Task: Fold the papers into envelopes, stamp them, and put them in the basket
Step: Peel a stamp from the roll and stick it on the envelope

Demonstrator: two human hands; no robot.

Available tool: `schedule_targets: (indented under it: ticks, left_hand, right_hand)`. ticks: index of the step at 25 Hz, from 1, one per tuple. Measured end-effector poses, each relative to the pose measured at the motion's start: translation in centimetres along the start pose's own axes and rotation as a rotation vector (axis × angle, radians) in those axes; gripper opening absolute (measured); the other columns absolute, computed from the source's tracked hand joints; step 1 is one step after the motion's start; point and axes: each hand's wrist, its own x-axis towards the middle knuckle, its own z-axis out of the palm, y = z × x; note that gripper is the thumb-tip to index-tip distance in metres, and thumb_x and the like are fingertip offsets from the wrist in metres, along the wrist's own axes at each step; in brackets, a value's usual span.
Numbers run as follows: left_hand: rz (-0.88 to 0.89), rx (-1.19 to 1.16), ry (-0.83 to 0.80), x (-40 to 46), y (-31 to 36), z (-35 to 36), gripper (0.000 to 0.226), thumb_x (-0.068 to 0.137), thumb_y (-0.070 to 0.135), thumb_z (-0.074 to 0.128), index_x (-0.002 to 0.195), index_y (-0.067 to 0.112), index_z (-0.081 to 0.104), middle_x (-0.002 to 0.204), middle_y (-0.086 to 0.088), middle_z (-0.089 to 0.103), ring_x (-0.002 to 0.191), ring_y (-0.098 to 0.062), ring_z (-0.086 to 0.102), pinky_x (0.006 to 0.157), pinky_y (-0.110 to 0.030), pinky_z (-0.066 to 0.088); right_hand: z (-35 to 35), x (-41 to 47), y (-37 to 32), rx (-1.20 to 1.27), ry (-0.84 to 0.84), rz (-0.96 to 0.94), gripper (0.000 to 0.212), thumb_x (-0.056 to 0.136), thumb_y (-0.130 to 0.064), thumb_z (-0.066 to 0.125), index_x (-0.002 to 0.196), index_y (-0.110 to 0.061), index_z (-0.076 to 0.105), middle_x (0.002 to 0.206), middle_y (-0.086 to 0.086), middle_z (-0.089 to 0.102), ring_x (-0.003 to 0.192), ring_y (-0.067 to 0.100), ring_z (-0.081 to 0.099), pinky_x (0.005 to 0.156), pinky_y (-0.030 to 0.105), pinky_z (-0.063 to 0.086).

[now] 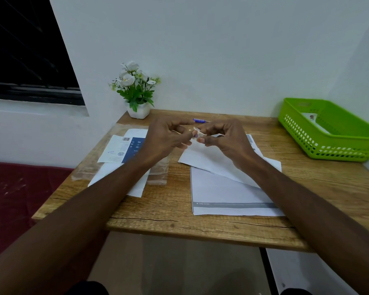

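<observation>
- Now both hands work above the counter (264,231): the left hand (166,139) and right hand (224,137) each hold a pinching grip on a small stamp (196,133), fingers curled round it.
- The folded envelope (213,160) lies just below on a printed sheet (228,194); more papers (124,150) lie left.
- The basket (332,130) sits at the far right, one piece already inside.
- Risk: the stamp may tear, curl or stick to a fingertip while being peeled.
- Risk: pressed askew, it could land crooked or off the envelope.

Basket (337,143) at table's (200,228) right edge, plant (136,90) back left, papers (228,188) centre, pen (199,120) behind them
</observation>
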Motion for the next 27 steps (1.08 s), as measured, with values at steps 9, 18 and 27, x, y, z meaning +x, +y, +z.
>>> schedule_targets:
  ticks: [9, 18, 27]
  left_hand:
    - [0.050, -0.065, -0.028, 0.0, 0.0, 0.2, 0.028, 0.092, 0.009, 0.076, 0.120, 0.010, 0.076, 0.092, -0.003, 0.082, 0.078, -0.024, 0.080, 0.067, -0.027, 0.064]
    - [-0.003, -0.174, 0.003, -0.3, 0.4, 0.5, 0.029, 0.088, 0.000, 0.071, 0.091, 0.026, 0.084, 0.084, -0.003, 0.081, 0.077, -0.023, 0.079, 0.065, -0.021, 0.061]
    - [-0.108, -0.307, -0.070, -0.3, 0.4, 0.1, 0.016, 0.089, 0.007, 0.074, 0.101, 0.014, 0.082, 0.092, -0.010, 0.081, 0.083, -0.029, 0.080, 0.069, -0.024, 0.062]
  right_hand:
    - [0.5, -0.3, -0.9, -0.082, -0.007, -0.004, 0.017, 0.081, -0.015, 0.088, 0.090, -0.004, 0.078, 0.095, 0.011, 0.077, 0.086, 0.030, 0.075, 0.077, 0.057, 0.062]
    - [0.8, -0.4, -1.0, -0.105, -0.011, -0.004, 0.016, 0.081, -0.002, 0.085, 0.097, 0.000, 0.080, 0.096, 0.012, 0.078, 0.086, 0.023, 0.076, 0.070, 0.047, 0.066]
    - [0.3, -0.3, -0.7, -0.062, -0.012, -0.006, 0.019, 0.080, 0.000, 0.085, 0.098, 0.003, 0.078, 0.101, 0.014, 0.078, 0.090, 0.029, 0.076, 0.073, 0.042, 0.066]
